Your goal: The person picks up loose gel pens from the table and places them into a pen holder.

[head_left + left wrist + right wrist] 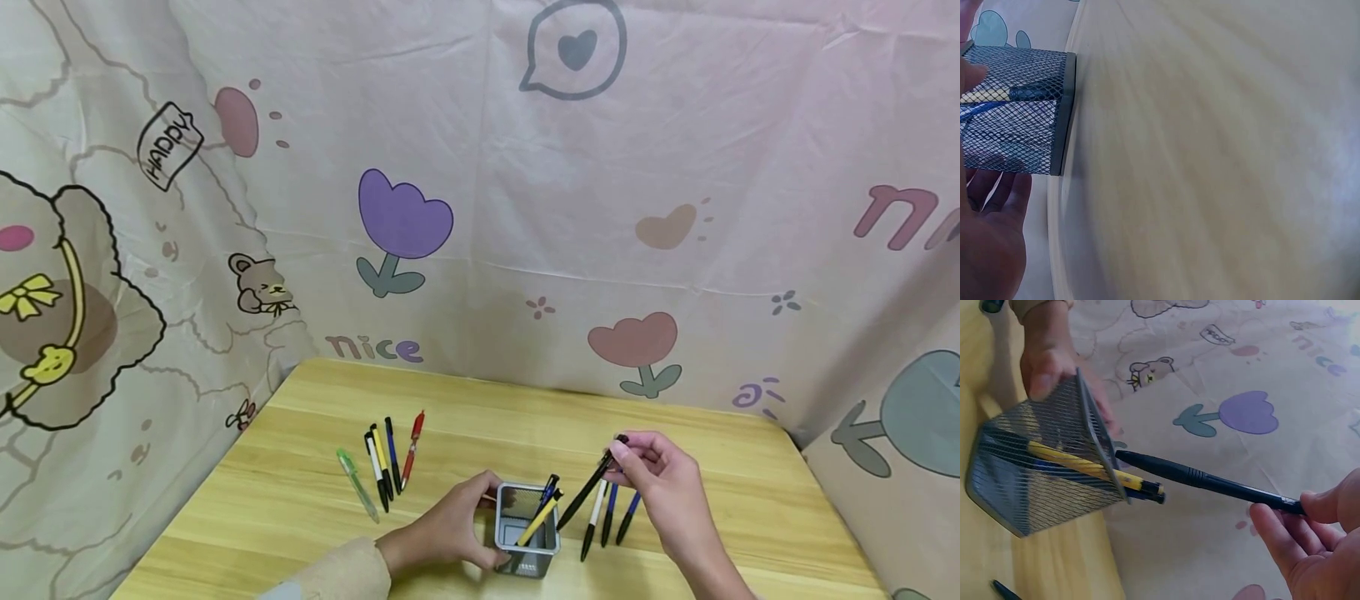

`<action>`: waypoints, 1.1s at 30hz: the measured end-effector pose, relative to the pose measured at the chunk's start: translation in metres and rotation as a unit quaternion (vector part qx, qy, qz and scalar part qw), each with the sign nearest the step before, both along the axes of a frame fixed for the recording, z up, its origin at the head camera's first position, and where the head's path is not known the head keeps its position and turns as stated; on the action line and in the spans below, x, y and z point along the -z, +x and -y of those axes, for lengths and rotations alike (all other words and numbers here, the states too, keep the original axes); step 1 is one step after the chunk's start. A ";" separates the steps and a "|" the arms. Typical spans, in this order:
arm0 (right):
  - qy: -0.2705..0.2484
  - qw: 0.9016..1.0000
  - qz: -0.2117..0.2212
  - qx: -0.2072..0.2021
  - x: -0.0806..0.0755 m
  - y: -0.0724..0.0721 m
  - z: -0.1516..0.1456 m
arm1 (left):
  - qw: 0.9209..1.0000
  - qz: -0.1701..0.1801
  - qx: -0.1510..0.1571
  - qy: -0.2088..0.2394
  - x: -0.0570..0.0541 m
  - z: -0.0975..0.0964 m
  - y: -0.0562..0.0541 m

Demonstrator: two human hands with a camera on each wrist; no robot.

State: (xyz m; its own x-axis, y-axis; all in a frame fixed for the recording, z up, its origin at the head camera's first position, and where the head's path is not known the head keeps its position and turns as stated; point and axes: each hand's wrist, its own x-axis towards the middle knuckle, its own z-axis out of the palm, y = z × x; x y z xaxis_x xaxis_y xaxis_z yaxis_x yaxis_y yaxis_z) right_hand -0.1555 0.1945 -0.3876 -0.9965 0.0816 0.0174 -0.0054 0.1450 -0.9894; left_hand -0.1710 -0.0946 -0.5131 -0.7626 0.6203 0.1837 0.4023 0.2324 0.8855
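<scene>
My left hand point(450, 521) grips a square metal mesh pen holder point(528, 567), thumb on the near side and fingers on the far side. Inside the holder lean a yellow pen point(538, 522) and a blue pen point(551, 485), both with black ends. Between thumb and fingers, my right hand point(667, 483) pinches a black pen point(1197, 478) near one end. That pen slants down to the left, its other end right at the holder's rim in the right wrist view. The left wrist view shows the mesh side point(1022, 134) with left fingers below it.
Right of the holder lie a white pen point(594, 522) and two blue pens, partly behind the right hand. Farther left on the wooden table point(247, 517) are a green pen point(356, 483), a white, a yellow, a blue and a red pen point(412, 450). Printed cloth point(480, 167) hangs behind.
</scene>
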 end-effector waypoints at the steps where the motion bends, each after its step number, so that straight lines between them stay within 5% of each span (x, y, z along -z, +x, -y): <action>1: -0.001 1.000 -0.001 -0.001 0.001 0.001 0.002 | 1.000 0.001 0.001 0.000 -0.001 0.000 0.000; 16: -0.004 0.999 0.029 -0.019 0.033 0.009 0.020 | 1.000 -0.003 0.006 0.005 0.001 0.000 -0.001; 33: 0.150 0.988 -0.008 -0.041 0.058 0.023 0.037 | 1.000 0.002 0.002 0.002 0.000 0.000 0.000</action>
